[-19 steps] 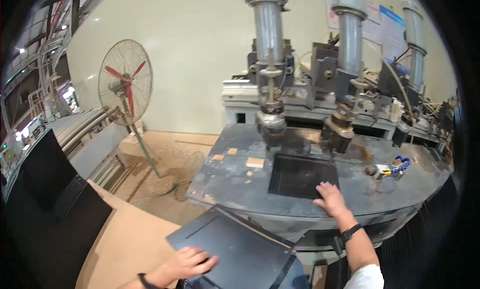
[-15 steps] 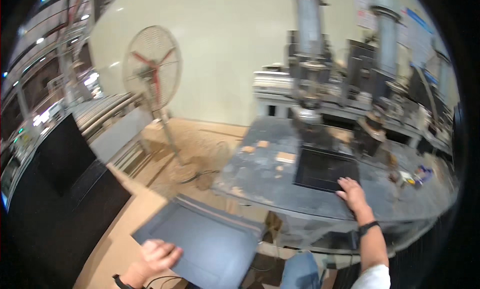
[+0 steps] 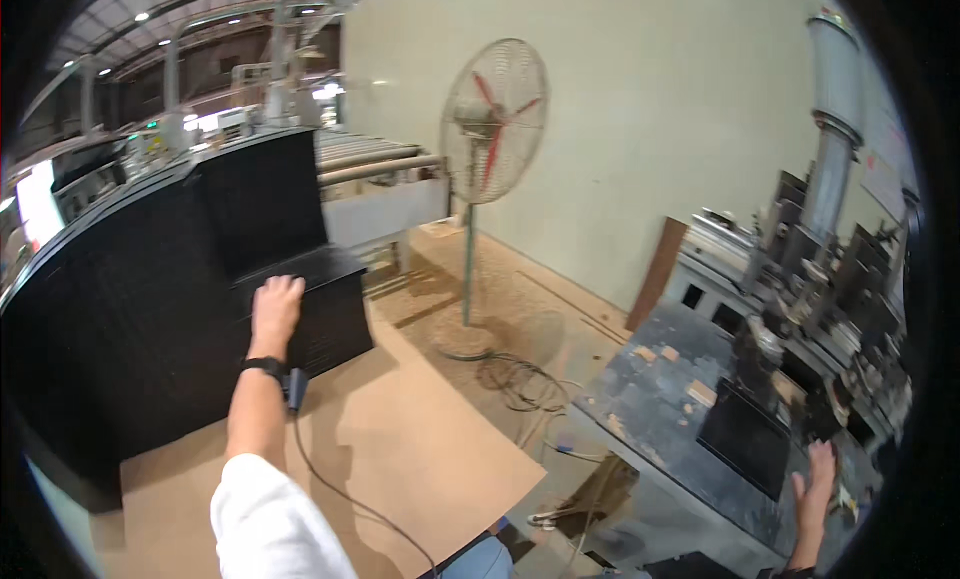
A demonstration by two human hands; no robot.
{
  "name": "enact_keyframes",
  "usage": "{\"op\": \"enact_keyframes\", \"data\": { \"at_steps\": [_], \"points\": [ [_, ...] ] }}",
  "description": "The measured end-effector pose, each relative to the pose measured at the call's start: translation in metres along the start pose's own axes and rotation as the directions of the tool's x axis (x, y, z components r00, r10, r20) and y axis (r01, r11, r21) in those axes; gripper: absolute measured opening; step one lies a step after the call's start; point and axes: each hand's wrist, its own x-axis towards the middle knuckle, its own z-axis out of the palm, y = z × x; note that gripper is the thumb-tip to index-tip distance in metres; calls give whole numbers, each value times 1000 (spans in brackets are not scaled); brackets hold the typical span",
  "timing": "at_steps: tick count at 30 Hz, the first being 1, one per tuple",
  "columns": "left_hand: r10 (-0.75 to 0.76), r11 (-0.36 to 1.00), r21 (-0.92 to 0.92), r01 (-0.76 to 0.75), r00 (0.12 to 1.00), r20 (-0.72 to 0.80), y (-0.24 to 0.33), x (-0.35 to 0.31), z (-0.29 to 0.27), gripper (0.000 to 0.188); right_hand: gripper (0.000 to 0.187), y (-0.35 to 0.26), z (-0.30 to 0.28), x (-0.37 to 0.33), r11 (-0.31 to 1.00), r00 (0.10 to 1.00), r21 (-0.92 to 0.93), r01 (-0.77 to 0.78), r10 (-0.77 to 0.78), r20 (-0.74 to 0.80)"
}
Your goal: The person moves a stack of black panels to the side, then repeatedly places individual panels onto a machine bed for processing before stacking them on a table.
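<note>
The fingers of my left hand (image 3: 277,295) lie close together, slightly bent, on the near edge of the low stack (image 3: 318,324) of black panels at left; I cannot tell whether they grip anything. My right hand (image 3: 818,474) holds its thumb wide of the fingers, just beside the right edge of the black panel (image 3: 745,439) lying on the bench (image 3: 650,394); contact there I cannot make out. At far right a sheet (image 3: 882,191) hangs on the wall, its print too small to read. Wood scraps (image 3: 702,393) lie left of the panel, and the machine (image 3: 835,169) rises behind. Under my left arm a cord (image 3: 345,494) crosses the tan board (image 3: 430,419), and the tall stack (image 3: 140,349) walls off the left. Beyond, between board and bench, stand the fan (image 3: 497,124) and a loose cable (image 3: 520,379) on the floor.
</note>
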Motion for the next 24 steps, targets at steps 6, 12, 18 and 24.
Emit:
{"op": "enact_keyframes", "data": {
  "at_steps": [6, 12, 18, 24],
  "points": [
    [160, 981, -106, -161, 987, -15, -42, -3, 63, 39, 58, 39, -232, -75, 638, 956, -718, -277, 106, -275],
    [-107, 994, 19, 106, 994, 38, -25, 2, 125, 62, 57, 34, -385, -227, -7, 374, -663, -749, 821, -432],
    [463, 340, -752, -564, 797, -389, 389, 27, -117, 36, 35, -18, -367, -231, 114, 671, -728, -676, 504, -544],
    [765, -87, -850, -520, 511, -391, 643, -43, -266, 68, 26, -42, -271, -122, 688, 937, -679, -258, 6, -350]
  ]
}}
